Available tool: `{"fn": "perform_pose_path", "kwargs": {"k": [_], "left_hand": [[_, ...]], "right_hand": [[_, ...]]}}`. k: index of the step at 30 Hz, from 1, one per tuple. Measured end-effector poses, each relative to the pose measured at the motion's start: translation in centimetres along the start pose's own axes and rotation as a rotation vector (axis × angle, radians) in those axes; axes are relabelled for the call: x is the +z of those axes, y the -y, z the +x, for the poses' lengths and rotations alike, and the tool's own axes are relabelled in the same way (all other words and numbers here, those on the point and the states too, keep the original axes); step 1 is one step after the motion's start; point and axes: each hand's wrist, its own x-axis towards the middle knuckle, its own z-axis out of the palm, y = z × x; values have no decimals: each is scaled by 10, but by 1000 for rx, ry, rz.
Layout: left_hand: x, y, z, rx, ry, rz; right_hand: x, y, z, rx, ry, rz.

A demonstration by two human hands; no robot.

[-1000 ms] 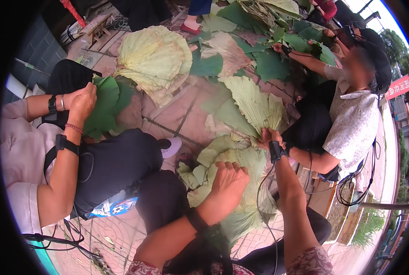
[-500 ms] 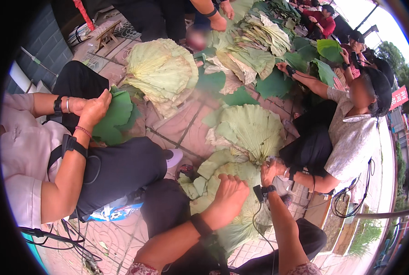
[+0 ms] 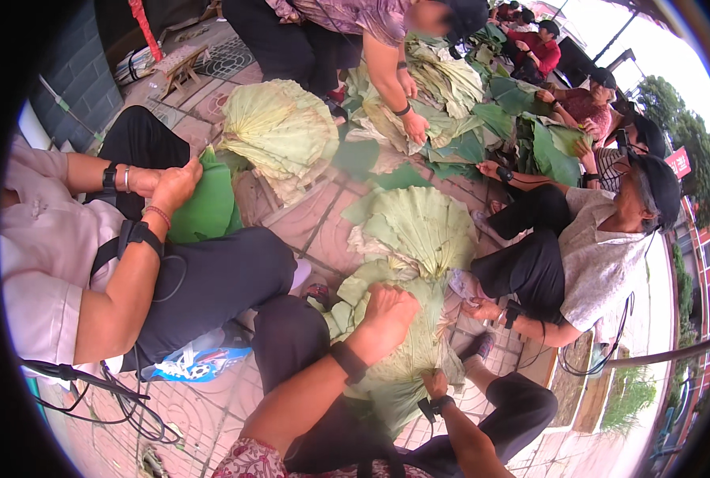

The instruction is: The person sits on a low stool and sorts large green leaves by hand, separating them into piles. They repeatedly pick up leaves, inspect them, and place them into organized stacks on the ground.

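Across my lap and in front of my knees lies a large pale-green dried lotus leaf (image 3: pixel 402 350). My right hand (image 3: pixel 434 385) has closed on its near right edge. Above the leaf's left part is my left hand (image 3: pixel 387 319), its fingers curled together; whatever they may hold is too small or hidden to make out. Beyond my hands, another broad dried leaf (image 3: pixel 418 227) is spread like a fan over a stack on the paving.
On the left a seated person holds a green leaf (image 3: pixel 207 203). Past them sits a pile of yellowish dried leaves (image 3: pixel 279 123). A person at the far side bends over more leaves (image 3: pixel 446 80). Another sits close on my right. A blue-and-white bag (image 3: pixel 195 365) lies at lower left.
My right hand has come nearer to me, down to the leaf's near edge. My left hand has shifted slightly away and left. The far person now leans in over the leaves.
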Motion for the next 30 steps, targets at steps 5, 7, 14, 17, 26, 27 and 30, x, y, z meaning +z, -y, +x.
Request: {"fn": "perform_pose_path", "kwargs": {"k": [5, 7, 14, 17, 26, 27, 30], "left_hand": [[11, 9, -7, -10, 27, 37], [13, 7, -4, -5, 27, 46], [17, 9, -6, -1, 116, -33], [21, 9, -4, 4, 157, -45], [19, 15, -6, -4, 156, -33], [20, 17, -5, 11, 147, -48], [30, 23, -5, 50, 83, -61]], "right_hand": [[-11, 42, -10, 92, -40, 41], [-19, 48, -9, 96, -74, 28], [-31, 67, -22, 181, -2, -80], [-27, 65, -31, 151, -52, -89], [-29, 80, -28, 210, -3, -29], [-28, 78, -26, 224, -3, -29], [-21, 69, -25, 174, -95, 29]]}}
